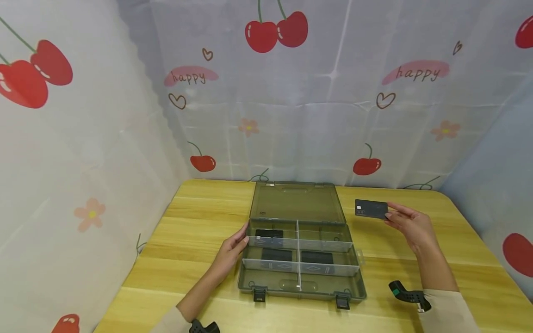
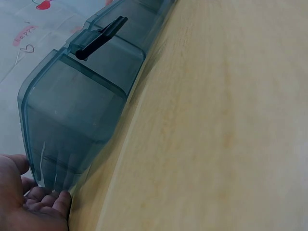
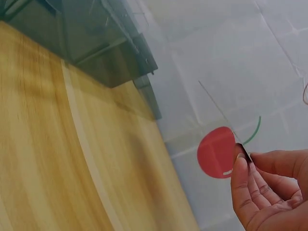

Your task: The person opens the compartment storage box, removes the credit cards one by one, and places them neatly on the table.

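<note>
A translucent grey-green compartment box [image 1: 308, 290] lies on the table with its lid [image 1: 297, 201] folded back. My left hand [image 1: 231, 249] holds the box's left side wall, thumb at the rim; the left wrist view shows curled fingers [image 2: 45, 199] low against that wall. To the right of the box, my right hand [image 1: 414, 227] pinches one end of a black card [image 1: 370, 209] marked VIP, raised above the table. In the right wrist view the card [image 3: 244, 152] appears edge-on. Dark cards sit in the back-left [image 1: 269, 233], middle-left [image 1: 276, 255] and middle-right [image 1: 317, 257] compartments.
Clear dividers [image 1: 298, 243] split the box into two columns and three rows. Two black latches [image 1: 259, 294] hang at its front. The wood-grain table [image 1: 200, 208] meets a cherry-printed cloth [image 1: 291, 120] behind it. Black straps [image 1: 405, 294] are on both wrists.
</note>
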{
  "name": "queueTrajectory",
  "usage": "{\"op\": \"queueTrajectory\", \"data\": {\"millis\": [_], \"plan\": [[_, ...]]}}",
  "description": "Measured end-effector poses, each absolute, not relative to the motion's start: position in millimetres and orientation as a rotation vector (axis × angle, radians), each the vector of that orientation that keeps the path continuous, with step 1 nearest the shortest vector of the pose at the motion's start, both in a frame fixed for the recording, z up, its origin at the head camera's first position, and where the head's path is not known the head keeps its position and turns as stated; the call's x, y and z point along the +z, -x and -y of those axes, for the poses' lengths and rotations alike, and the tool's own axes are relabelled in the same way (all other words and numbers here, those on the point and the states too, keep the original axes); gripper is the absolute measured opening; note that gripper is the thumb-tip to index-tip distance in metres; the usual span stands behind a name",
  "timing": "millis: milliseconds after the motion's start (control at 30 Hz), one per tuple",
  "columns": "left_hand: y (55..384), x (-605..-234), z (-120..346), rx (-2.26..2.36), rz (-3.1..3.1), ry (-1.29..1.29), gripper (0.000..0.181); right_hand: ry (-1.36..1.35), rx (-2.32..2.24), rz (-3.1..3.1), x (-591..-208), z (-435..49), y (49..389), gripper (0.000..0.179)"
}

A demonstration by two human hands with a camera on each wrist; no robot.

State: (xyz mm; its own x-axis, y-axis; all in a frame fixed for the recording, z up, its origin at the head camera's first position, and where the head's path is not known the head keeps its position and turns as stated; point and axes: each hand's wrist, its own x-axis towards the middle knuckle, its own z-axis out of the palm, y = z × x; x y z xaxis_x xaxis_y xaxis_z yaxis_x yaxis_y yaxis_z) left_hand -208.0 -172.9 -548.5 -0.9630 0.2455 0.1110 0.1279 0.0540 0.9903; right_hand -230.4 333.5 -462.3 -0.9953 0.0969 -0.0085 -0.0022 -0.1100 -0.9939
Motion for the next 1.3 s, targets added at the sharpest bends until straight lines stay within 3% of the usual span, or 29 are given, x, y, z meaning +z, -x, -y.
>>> {"op": "queueTrajectory", "data": {"millis": [333, 1300], "plan": [[207, -549, 174, 2.045, -2.229, -0.429, 0.057, 0.249, 2.295, 2.015, -475, -350, 234, 0.03], [207, -549, 174, 2.039, -2.243, -0.402, 0.057, 0.419, 2.235, 2.099, -510, -374, 242, 0.027]]}}
